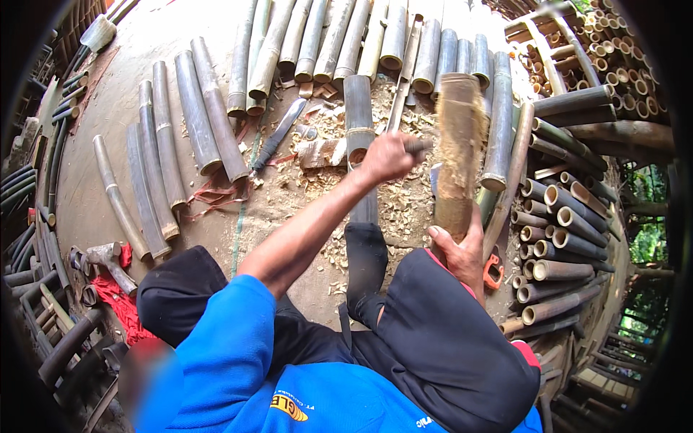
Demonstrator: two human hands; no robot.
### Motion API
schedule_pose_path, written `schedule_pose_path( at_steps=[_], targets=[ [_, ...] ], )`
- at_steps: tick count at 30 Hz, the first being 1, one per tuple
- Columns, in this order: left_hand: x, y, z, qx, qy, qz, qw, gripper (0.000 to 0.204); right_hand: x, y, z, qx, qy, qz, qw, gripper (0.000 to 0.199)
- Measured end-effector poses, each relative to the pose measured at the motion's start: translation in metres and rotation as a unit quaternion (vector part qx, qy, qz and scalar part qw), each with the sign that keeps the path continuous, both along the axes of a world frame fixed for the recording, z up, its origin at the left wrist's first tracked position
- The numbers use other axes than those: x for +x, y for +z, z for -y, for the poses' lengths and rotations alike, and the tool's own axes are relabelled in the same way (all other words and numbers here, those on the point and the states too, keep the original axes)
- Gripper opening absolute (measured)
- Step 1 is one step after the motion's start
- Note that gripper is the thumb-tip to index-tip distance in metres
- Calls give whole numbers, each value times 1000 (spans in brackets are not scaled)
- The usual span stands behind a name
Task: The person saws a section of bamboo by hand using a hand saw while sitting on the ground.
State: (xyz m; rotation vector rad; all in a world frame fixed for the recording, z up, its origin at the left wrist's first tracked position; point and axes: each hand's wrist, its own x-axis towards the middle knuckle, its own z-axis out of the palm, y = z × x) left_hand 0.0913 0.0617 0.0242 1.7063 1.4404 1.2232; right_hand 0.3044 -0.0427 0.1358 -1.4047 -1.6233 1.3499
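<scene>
My left hand [390, 156] is closed round a short dark tool handle [417, 146], whose end sticks out to the right of the fist. A grey blade edge [434, 177] shows beside the bamboo; whether it joins that handle I cannot tell. My right hand [465, 249] grips the lower end of a thick brown bamboo section [456, 159], thumb on its left side. That section stands tilted up from my right knee, its surface scraped pale and fibrous along the right edge. Between my legs, a black-socked foot [364, 256] rests against a grey bamboo pole [359, 108].
Wood chips [390, 231] litter the ground. A dark-handled machete [280, 137] lies left of them. Bamboo poles [346, 43] line the far side; cut bamboo tubes [563, 270] are stacked right. An orange saw handle [494, 270] is by my right knee, a hammer-like tool [112, 263] at left.
</scene>
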Motion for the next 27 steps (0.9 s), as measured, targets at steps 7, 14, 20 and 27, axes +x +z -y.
schedule_pose_path(
  at_steps=[7, 14, 20, 27],
  targets=[
    [-27, 16, -87, -280, -225, 23, 933, 33, 27, -2, -22, -13, -102, -78, 992, 68],
    [-19, 9, -74, -155, -209, -13, 965, 41, 6, 12, -52, 31, -144, -66, 987, 64],
    [-46, 26, -40, -128, -227, -8, 965, 33, -23, 69, -62, 49, 72, 164, 983, 65],
    [-45, 5, -28, 39, -172, -113, 978, 19, -42, 33, -47, 71, 66, 185, 978, 76]
  ],
)
